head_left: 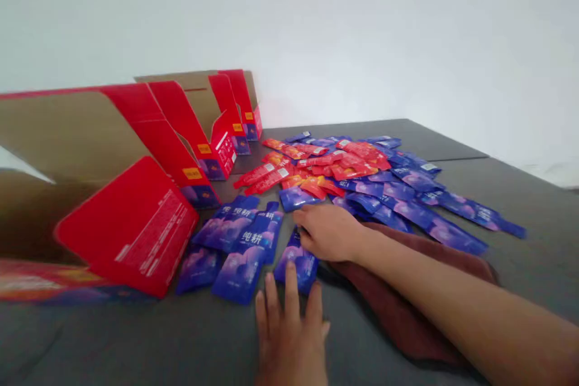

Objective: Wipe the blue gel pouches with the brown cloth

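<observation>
Grey table top (520, 265) stands before a plain white wall (362, 30), and a brown towel (398, 319) lies under the right forearm. Red cardboard boxes (176, 126) stand open at the left. Many glossy blue sachets (407, 205) and red sachets (316, 160) lie in a loose heap. One blue sachet (296, 262) lies at the heap's near edge, just below the half-closed right hand (328, 232), whose fingers touch it; I cannot tell if they grip it. The left hand (289, 332) is open, its fingers (292, 283) spread just beside this sachet.
</observation>
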Demonstrator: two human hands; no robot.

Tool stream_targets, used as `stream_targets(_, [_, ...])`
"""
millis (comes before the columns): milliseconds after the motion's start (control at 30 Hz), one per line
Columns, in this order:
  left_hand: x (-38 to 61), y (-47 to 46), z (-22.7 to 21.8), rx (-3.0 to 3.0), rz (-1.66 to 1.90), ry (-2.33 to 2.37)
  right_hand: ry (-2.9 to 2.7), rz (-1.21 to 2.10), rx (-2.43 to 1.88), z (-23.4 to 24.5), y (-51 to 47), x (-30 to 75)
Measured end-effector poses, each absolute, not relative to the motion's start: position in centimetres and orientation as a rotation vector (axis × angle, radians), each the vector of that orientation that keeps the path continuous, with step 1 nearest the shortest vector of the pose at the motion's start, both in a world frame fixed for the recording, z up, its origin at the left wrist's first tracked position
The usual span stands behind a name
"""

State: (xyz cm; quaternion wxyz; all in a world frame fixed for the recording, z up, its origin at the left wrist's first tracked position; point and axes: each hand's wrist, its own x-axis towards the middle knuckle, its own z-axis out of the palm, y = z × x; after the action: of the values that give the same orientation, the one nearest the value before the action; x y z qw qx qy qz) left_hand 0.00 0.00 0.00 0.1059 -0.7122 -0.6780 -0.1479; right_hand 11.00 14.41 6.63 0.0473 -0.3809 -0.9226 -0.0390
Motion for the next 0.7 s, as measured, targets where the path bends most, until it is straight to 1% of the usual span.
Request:
stream_targets(133, [0.0,0.0,-0.3,-2.115,-0.437,-2.023,-2.818,-0.119,-1.174,6.7,14.7,10.9])
stream_targets(367, [-0.1,-0.1,-0.7,-2.137,-0.432,-2.099,-2.916,0.11,-0.791,7.6,13.2,10.4])
stream_targets(467, [0.0,-0.1,-0.8,-2.129,-0.436,-2.109,-2.92,0.172,-0.705,7.7,12.6,10.2])
stream_targets(567, [0.0,-0.1,-0.7,-2.126,-0.43,-2.105,-2.891,0.169,-0.795,7.5,12.8,10.1])
stream_targets(700, [0.0,0.0,-0.7,-2.137,-0.416,-2.089,-2.841,0.054,-1.037,7.1,13.8,10.5])
